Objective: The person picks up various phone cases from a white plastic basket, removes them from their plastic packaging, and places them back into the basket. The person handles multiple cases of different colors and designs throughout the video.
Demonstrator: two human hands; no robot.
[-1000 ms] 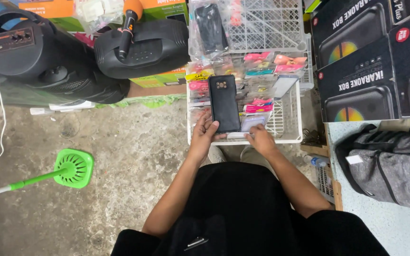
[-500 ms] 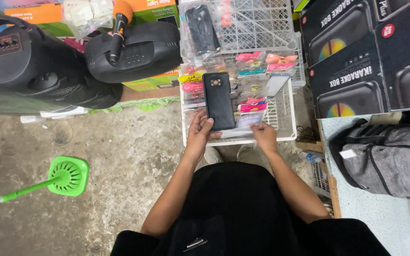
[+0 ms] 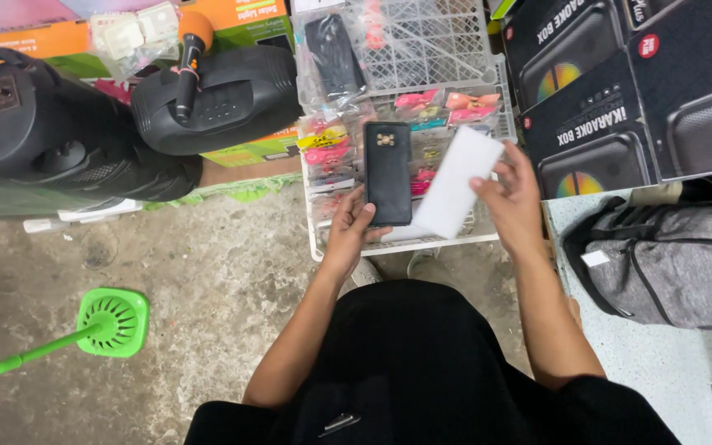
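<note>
Above a white wire basket (image 3: 488, 237), the left hand (image 3: 352, 235) grips a black phone case (image 3: 387, 173) by its near end, long axis running near to far, the camera cutout at the far end. Its back is plain matt black. Just to the right, the right hand (image 3: 514, 196) pinches a white rectangular card (image 3: 457, 181), tilted with its far end leaning right; the two hands are apart. Small pink and yellow packets (image 3: 331, 144) fill the basket. Black printed boxes (image 3: 620, 91) are stacked at far right, black speakers (image 3: 84, 124) at far left, a green swatter (image 3: 113, 321) on the concrete floor.
</note>
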